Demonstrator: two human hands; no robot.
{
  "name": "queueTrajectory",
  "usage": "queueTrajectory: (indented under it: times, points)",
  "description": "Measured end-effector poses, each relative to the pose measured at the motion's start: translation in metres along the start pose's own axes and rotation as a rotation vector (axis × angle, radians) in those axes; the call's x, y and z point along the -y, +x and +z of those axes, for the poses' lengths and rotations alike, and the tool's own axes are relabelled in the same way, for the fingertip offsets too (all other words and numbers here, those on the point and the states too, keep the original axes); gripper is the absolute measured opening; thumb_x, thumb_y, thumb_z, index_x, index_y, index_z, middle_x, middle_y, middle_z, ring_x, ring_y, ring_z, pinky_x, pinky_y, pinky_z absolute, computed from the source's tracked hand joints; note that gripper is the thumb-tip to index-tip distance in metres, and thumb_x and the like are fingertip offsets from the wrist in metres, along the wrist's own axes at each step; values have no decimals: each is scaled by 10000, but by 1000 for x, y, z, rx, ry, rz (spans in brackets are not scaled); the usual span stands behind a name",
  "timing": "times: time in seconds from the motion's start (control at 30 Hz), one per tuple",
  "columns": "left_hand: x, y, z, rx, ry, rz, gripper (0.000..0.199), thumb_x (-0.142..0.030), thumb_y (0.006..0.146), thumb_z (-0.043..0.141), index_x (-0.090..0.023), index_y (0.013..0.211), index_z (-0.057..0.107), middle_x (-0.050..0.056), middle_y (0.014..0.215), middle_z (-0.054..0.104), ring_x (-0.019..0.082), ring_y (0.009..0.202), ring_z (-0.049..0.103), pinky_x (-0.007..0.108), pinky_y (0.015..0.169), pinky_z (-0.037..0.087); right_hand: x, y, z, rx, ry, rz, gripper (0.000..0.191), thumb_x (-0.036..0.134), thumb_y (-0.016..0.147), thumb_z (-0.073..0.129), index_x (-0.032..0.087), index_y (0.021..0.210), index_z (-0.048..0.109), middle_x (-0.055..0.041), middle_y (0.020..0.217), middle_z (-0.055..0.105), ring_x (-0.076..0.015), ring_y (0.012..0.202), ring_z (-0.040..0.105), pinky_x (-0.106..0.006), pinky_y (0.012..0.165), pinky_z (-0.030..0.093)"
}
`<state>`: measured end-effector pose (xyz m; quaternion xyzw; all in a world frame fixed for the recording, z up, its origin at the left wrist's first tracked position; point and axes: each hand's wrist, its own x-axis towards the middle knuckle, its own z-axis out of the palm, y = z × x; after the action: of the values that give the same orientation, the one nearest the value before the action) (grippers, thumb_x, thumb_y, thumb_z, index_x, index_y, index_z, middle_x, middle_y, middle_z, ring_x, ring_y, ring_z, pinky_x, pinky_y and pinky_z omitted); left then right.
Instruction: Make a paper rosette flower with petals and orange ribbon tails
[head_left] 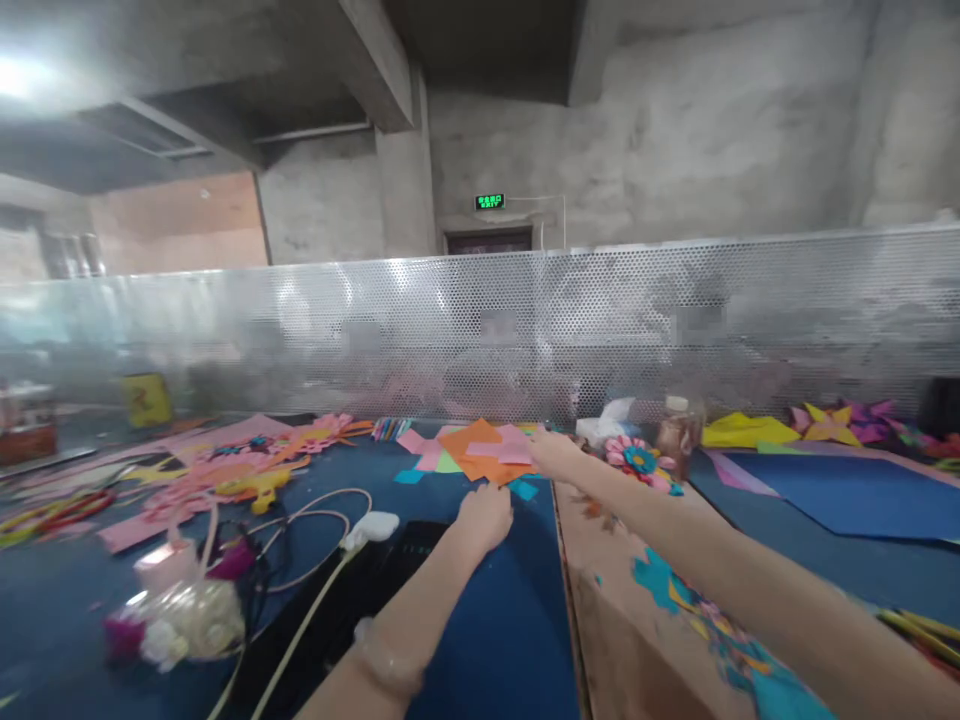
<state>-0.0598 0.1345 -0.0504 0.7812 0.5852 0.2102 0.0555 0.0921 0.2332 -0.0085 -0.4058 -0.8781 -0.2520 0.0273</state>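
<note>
A loose pile of coloured paper lies at the far side of the blue table (517,620). In it are an orange sheet (471,447), a pink sheet (514,443) and small blue scraps (409,477). My right hand (553,455) reaches to the right edge of the pink sheet, with its fingers closed there. My left hand (486,515) rests just below the orange sheet with curled fingers. Its fingertips are hard to see, and so is anything between them.
On the left lie pink paper flowers (202,465), a white plug (375,525) with cables and a clear bag (202,615). To the right stand a bottle (677,435) and a pink-and-blue flower (637,460). Large blue paper (862,490) lies beyond. A perforated metal screen (480,340) borders the back.
</note>
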Motion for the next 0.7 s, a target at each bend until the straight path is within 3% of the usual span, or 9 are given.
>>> queueTrajectory:
  times: [0.1,0.2,0.33,0.43,0.53,0.63,0.7]
  points:
    - [10,-1,-4,46,1,56,249,-289,842,517,-147,1044,550,78,1090,558,210,990,537,429,847,430,12,32,16,85,33,25,258,305,867,505,143,1066,530,-69,1051,552,-171,880,563,-359,744,484]
    - [19,-2,-9,76,-31,117,255,-261,801,545,-144,1025,578,111,1075,584,242,1031,520,410,884,400,12,47,30,124,81,28,246,297,867,508,139,1054,534,-63,1018,563,-157,838,572,-336,711,494]
    - [23,0,-9,47,-117,122,257,-239,724,577,-155,964,616,148,1041,612,308,1021,525,412,877,389,-1,47,35,43,151,34,225,285,870,503,145,1042,543,-63,1020,566,-155,843,572,-337,724,492]
    - [22,5,-8,-52,-245,59,174,-193,698,571,-148,858,624,156,948,635,332,964,553,442,852,391,-16,40,21,-95,208,22,207,262,859,523,135,1017,559,-69,1056,562,-184,938,552,-393,810,459]
    - [23,14,-14,-250,-449,-52,196,-176,770,476,-155,943,566,150,997,609,287,998,545,413,879,381,-30,28,-7,-279,287,3,147,153,818,555,139,957,599,-73,1184,515,-237,1153,418,-488,956,326]
    - [26,22,-21,-419,-706,-162,279,-218,830,414,-145,1097,444,164,1142,530,237,1067,513,364,898,388,-34,11,-36,-490,400,69,253,13,776,480,157,886,656,-91,1335,372,-251,1272,253,-473,1041,207]
    - [25,25,-24,-435,-893,-197,324,-302,846,412,-139,1126,404,179,1190,497,235,1065,523,358,871,420,-31,-7,-51,-602,490,125,311,20,785,424,173,898,670,-90,1381,288,-244,1270,266,-438,1033,257]
